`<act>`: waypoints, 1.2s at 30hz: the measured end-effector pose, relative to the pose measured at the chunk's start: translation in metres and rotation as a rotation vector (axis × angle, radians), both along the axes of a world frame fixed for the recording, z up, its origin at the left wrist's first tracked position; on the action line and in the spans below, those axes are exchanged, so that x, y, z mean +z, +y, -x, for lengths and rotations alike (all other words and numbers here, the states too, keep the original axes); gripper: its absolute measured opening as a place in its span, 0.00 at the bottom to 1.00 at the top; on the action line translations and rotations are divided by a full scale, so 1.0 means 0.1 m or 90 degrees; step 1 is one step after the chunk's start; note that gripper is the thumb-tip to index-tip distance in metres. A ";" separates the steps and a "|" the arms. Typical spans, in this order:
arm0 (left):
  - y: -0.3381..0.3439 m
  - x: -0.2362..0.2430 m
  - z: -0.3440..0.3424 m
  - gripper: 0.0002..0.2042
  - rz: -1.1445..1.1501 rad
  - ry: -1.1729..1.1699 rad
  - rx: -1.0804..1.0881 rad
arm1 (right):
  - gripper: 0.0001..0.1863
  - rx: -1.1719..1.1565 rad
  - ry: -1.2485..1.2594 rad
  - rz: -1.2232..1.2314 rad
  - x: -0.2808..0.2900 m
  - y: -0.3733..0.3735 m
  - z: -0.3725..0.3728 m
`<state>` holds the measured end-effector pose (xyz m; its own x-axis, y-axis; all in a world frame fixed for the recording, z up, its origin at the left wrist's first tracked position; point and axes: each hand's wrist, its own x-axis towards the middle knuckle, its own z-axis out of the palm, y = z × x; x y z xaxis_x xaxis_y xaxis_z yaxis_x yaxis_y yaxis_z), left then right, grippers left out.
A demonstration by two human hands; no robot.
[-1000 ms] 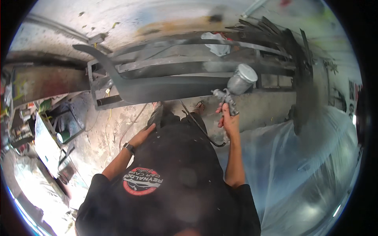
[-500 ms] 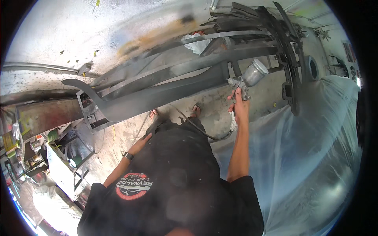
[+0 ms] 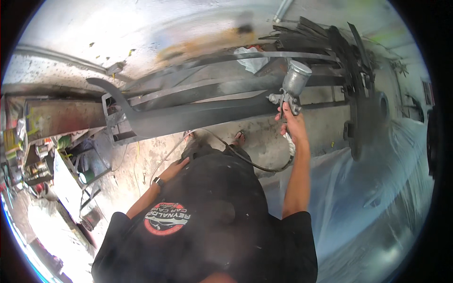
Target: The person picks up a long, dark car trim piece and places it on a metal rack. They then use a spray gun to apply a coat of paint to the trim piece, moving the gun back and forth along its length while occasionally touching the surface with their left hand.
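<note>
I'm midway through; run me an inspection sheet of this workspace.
Surface: floor bare and stained under the rack.
Job's things: spray gun, metal cup upward, slightly tilted; long dark panel, left end curved, lying along the rack.
Clutter: dark strips bunched at the rack's right end; white bag by its far rail.
Hands: right hand grips the spray gun; left hand lies against dark clothing.
Cables: dark hose loops below the right hand; electrical cables, nothing seen clearly.
Surroundings: paint-marked wall; plastic sheeting at right.
</note>
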<state>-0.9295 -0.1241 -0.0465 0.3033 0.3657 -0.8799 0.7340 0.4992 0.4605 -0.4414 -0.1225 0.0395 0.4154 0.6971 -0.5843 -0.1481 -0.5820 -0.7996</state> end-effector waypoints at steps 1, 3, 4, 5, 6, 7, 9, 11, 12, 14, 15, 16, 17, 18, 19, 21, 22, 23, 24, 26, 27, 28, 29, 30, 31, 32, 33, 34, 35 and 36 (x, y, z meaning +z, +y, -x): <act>-0.02 0.08 -0.04 0.44 0.001 -0.007 0.026 | 0.32 0.022 -0.006 0.011 0.02 0.01 0.03; -0.01 0.28 -0.09 0.44 0.002 -0.008 0.061 | 0.31 0.070 -0.007 0.015 0.11 0.08 0.18; 0.01 0.34 -0.11 0.44 0.002 -0.005 0.068 | 0.31 0.075 -0.004 0.006 0.13 0.10 0.28; 0.04 0.41 -0.09 0.44 0.001 -0.001 0.071 | 0.32 0.075 0.000 -0.004 0.15 0.11 0.39; 0.06 0.49 -0.08 0.44 0.010 0.024 0.085 | 0.33 0.076 0.008 -0.009 0.14 0.13 0.51; 0.08 0.56 -0.04 0.45 0.021 0.048 0.098 | 0.33 0.105 0.015 -0.012 0.14 0.17 0.65; 0.06 0.53 0.09 0.44 0.031 0.055 0.127 | 0.33 0.157 0.055 0.006 0.21 0.25 0.95; 0.02 0.38 0.30 0.43 0.035 0.042 0.153 | 0.33 0.202 0.084 0.016 0.25 0.34 1.31; 0.02 0.35 0.40 0.43 0.018 0.038 0.156 | 0.33 0.226 0.084 0.013 0.26 0.38 1.51; 0.04 0.33 0.59 0.42 -0.016 0.030 0.159 | 0.33 0.272 0.084 0.008 0.27 0.47 1.89; 0.06 0.33 0.69 0.42 -0.001 0.024 0.179 | 0.33 0.300 0.095 0.009 0.23 0.51 2.05; 0.09 0.34 0.79 0.42 0.015 0.017 0.199 | 0.33 0.311 0.099 0.009 0.22 0.57 2.22; 0.10 0.36 0.90 0.42 0.031 0.012 0.217 | 0.33 0.320 0.105 0.010 0.21 0.62 2.41; 0.11 0.37 0.99 0.43 0.025 0.010 0.232 | 0.33 0.328 0.110 0.011 0.20 0.67 2.59; 0.11 0.38 1.08 0.43 0.019 0.009 0.246 | 0.33 0.332 0.115 0.011 0.22 0.72 2.76; 0.09 0.36 1.25 0.43 0.013 -0.012 0.282 | 0.32 0.343 0.127 0.004 0.20 0.83 3.03; 0.01 0.29 1.34 0.42 0.014 -0.033 0.302 | 0.32 0.347 0.133 0.001 0.19 0.88 3.16; -0.02 0.24 1.41 0.41 0.014 -0.056 0.322 | 0.32 0.348 0.128 -0.002 0.20 0.94 3.30; 0.00 0.28 1.44 0.40 0.039 -0.054 0.320 | 0.32 0.350 0.126 -0.010 0.18 0.99 3.40; 0.02 0.37 1.48 0.39 0.089 -0.051 0.317 | 0.32 0.355 0.123 -0.026 0.13 1.12 3.58; -0.01 0.34 1.50 0.39 0.075 -0.050 0.309 | 0.32 0.350 0.116 -0.028 0.13 1.18 3.66; -0.05 0.27 1.52 0.38 0.062 -0.049 0.302 | 0.32 0.344 0.122 -0.037 0.11 1.25 3.73; -0.07 0.24 1.53 0.38 0.045 -0.046 0.296 | 0.33 0.339 0.131 -0.048 0.08 1.31 3.79; -0.09 0.22 1.53 0.37 0.004 -0.018 0.270 | 0.33 0.335 0.139 -0.060 0.06 1.37 3.82; -0.12 0.19 1.53 0.36 -0.037 0.010 0.243 | 0.32 0.332 0.153 -0.062 0.04 1.40 3.84; -0.12 0.19 1.54 0.34 -0.081 0.043 0.221 | 0.32 0.327 0.163 -0.064 0.04 1.43 3.85; -0.16 0.16 1.54 0.32 -0.217 0.079 0.210 | 0.31 0.320 0.174 -0.065 0.04 1.46 3.86; -0.23 0.11 1.53 0.30 -0.352 0.115 0.195 | 0.31 0.313 0.183 -0.066 0.05 1.47 3.85; -0.21 0.20 1.52 0.28 -0.489 0.158 0.176 | 0.30 0.311 0.203 -0.068 0.02 1.48 3.86; -0.14 0.26 1.52 0.26 -0.539 0.145 0.176 | 0.30 0.308 0.222 -0.068 0.00 1.46 3.84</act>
<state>-1.0813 -0.1381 -0.0205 -0.0391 0.9487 -0.3136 0.7567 0.2331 0.6107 -0.8257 0.0235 0.0390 -0.1672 0.8216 -0.5449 -0.1509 -0.5675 -0.8094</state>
